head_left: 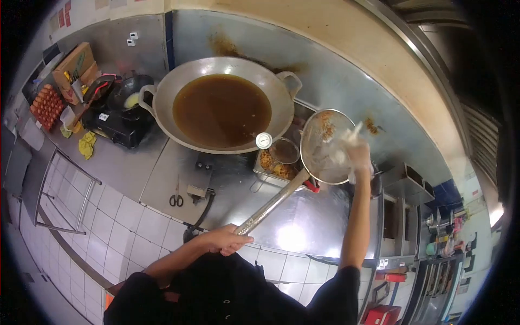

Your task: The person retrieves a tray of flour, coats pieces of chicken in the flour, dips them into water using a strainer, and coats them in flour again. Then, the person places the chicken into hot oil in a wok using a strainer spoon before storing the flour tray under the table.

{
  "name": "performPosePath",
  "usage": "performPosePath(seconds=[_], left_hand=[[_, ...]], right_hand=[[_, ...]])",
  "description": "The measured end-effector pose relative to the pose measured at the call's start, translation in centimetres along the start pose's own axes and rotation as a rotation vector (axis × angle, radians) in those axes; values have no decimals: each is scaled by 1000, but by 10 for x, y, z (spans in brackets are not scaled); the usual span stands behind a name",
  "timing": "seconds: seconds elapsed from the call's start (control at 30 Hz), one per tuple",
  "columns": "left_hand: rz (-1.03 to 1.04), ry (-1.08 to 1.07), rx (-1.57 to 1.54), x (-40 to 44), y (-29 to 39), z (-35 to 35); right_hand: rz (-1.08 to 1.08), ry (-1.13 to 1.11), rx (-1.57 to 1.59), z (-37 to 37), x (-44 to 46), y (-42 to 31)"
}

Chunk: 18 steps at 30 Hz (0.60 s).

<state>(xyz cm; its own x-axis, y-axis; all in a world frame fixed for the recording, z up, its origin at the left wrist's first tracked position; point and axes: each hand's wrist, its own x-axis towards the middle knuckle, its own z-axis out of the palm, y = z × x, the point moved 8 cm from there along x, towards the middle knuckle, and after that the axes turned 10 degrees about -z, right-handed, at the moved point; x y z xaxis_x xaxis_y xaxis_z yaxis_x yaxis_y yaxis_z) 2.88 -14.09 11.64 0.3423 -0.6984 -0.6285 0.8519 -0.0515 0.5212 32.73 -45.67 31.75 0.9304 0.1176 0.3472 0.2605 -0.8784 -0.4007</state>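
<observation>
The long metal handle of a round strainer is wrapped by the fingers of my left hand. Its mesh bowl, to the right of a large wok, has brown bits and pale, blurred pieces in it. Over the bowl's right side is my right hand, apparently in a clear glove. Pale pieces are at its fingers, which are smeared by motion. Dark brown liquid fills the wok, and a round dial thermometer is at its front right rim. Below the strainer, a basket holds fried bits beside a small sieve.
Scissors lie on the steel counter near a gas valve and hose. At the left are a black portable stove with a pan, a yellow cloth and an egg tray. Metal containers stand at the right.
</observation>
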Motion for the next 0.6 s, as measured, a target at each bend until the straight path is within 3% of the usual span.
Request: performPosePath(seconds=[0.1,0.27,0.43,0.5,0.6], left_hand=[[48,-13,72,-15,2,13],[33,-24,-35,-20,10,20],[45,-5,-56,-30,29,16],[29,32,-43,-33,38,11],[29,34,-93,-44,61,5]], right_hand=[[31,-306,-395,30,50,-37],[-51,-333,-517,40,77,-59],[-148,-209,-365,-10,70,-64],[-137,-23,-53,-38,53,-44],[-95,29,411,-71,0,-48]])
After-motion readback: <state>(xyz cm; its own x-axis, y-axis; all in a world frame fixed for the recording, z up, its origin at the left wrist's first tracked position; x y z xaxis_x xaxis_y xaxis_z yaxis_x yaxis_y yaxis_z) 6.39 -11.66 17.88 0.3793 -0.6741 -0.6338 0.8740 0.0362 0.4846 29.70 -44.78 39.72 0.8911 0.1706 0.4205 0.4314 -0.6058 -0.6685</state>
